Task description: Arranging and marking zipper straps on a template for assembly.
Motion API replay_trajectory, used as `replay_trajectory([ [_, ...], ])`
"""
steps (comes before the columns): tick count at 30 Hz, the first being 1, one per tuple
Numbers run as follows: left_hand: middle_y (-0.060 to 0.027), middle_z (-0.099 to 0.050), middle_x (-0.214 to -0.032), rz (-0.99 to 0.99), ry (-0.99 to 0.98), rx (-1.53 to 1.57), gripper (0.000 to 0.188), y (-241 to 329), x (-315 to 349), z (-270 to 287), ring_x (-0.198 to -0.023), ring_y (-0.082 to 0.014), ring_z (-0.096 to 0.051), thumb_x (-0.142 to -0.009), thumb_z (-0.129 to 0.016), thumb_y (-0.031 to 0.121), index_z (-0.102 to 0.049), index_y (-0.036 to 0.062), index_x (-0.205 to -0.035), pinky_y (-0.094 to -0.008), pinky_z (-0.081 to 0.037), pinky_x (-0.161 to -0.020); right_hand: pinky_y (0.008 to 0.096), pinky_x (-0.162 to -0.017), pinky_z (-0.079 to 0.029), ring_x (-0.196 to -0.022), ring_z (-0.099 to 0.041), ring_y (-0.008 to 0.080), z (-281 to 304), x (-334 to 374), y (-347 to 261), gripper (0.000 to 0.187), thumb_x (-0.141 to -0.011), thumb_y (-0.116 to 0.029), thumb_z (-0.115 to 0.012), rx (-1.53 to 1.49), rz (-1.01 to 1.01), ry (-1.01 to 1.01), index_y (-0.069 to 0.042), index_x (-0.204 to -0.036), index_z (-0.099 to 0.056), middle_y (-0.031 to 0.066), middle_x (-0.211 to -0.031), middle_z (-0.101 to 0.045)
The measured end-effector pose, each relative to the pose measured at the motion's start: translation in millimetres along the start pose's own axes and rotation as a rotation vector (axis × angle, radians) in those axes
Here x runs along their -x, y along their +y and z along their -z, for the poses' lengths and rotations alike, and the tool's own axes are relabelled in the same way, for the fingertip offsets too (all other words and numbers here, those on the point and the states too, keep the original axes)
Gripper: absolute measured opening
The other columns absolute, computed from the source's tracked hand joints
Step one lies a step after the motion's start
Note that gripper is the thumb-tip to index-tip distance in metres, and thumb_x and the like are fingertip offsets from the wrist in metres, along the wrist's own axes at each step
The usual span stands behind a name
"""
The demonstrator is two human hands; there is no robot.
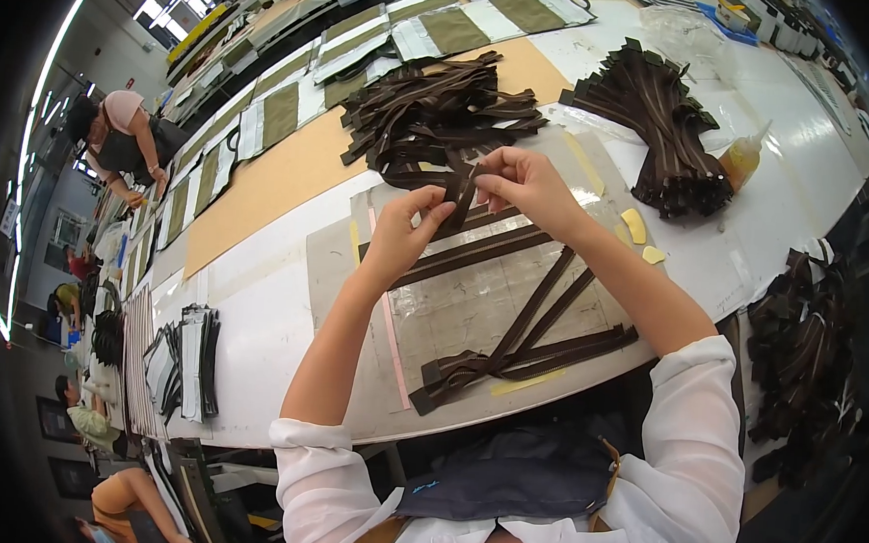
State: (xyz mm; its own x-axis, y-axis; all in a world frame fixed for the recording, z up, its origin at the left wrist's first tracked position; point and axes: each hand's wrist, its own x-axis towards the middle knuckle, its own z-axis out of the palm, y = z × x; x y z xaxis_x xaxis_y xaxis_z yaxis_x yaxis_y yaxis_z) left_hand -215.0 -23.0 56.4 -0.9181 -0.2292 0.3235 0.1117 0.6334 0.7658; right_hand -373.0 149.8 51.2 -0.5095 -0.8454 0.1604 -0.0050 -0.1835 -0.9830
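Between my two hands a dark brown zipper is stretched over a grey board. My left hand pinches its tape between thumb and forefinger. Just to the right and slightly higher, my right hand pinches the zipper's upper part. Beneath the hands more brown zippers lie side by side across the board. Nearer to me, several loose zippers cross one another by the board's front edge. A tangled heap of zippers sits just beyond my hands.
A tied bundle of zippers lies at the far right, beside a squeeze bottle with amber liquid. Yellow pieces rest by the board. Striped olive-and-white panels line the far side. More zippers hang at right. A co-worker stands at left.
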Motion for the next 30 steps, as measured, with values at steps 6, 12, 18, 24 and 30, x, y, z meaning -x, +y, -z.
replay_trajectory([
  [6, -0.0073, -0.066, -0.081, 0.022, 0.005, 0.013, 0.018, -0.6, -0.5, 0.1, -0.077, -0.0134, -0.056, -0.098, -0.068, 0.013, -0.069, -0.0032, -0.104, -0.0292, -0.046, -0.073, 0.0214, -0.065, -0.052, -0.068, -0.062, 0.0069, 0.7, 2.2, -1.8, 0.020, -0.105, -0.021, -0.063, 0.013, -0.019, 0.015, -0.001, -0.104, -0.065, 0.0032, -0.082, -0.070],
  [12, -0.0072, -0.067, -0.081, 0.047, -0.016, 0.000, 0.020, -4.8, -0.5, -0.6, -0.076, -0.0130, -0.056, -0.098, -0.068, 0.016, -0.069, -0.0029, -0.105, -0.0289, -0.045, -0.071, 0.0223, -0.061, -0.050, -0.064, -0.061, 0.0070, 3.6, 0.2, 5.1, 0.028, -0.108, -0.028, -0.057, -0.091, -0.045, -0.016, -0.002, -0.100, -0.067, 0.0033, -0.079, -0.069],
  [18, -0.0060, -0.068, -0.081, 0.046, -0.034, -0.031, 0.021, -4.6, -1.5, -2.0, -0.076, -0.0128, -0.057, -0.100, -0.067, 0.018, -0.070, -0.0012, -0.107, -0.0291, -0.045, -0.068, 0.0200, -0.061, -0.048, -0.064, -0.059, 0.0057, 5.1, 0.3, 8.6, 0.025, -0.106, -0.026, -0.061, -0.148, -0.080, -0.016, -0.003, -0.100, -0.069, 0.0008, -0.075, -0.066],
  [24, -0.0028, -0.064, -0.075, 0.132, -0.130, 0.237, 0.021, -1.2, 0.0, -8.8, -0.069, -0.0104, -0.057, -0.104, -0.063, 0.020, -0.067, -0.0002, -0.103, -0.0270, -0.045, -0.063, 0.0193, -0.062, -0.047, -0.068, -0.059, 0.0044, 3.1, 3.8, 5.1, 0.018, -0.103, -0.021, -0.065, -0.151, -0.013, -0.027, -0.003, -0.105, -0.069, -0.0007, -0.080, -0.068],
  [30, 0.0051, -0.050, -0.065, 0.123, 0.232, 0.159, 0.025, 12.1, -17.3, 58.6, -0.057, -0.0033, -0.044, -0.107, -0.059, 0.025, -0.069, 0.0029, -0.102, -0.0214, -0.036, -0.052, 0.0192, -0.067, -0.051, -0.072, -0.060, 0.0035, 10.8, 6.4, 1.1, 0.026, -0.108, -0.022, -0.055, -0.124, -0.015, 0.041, -0.003, -0.117, -0.070, 0.0015, -0.091, -0.072],
])
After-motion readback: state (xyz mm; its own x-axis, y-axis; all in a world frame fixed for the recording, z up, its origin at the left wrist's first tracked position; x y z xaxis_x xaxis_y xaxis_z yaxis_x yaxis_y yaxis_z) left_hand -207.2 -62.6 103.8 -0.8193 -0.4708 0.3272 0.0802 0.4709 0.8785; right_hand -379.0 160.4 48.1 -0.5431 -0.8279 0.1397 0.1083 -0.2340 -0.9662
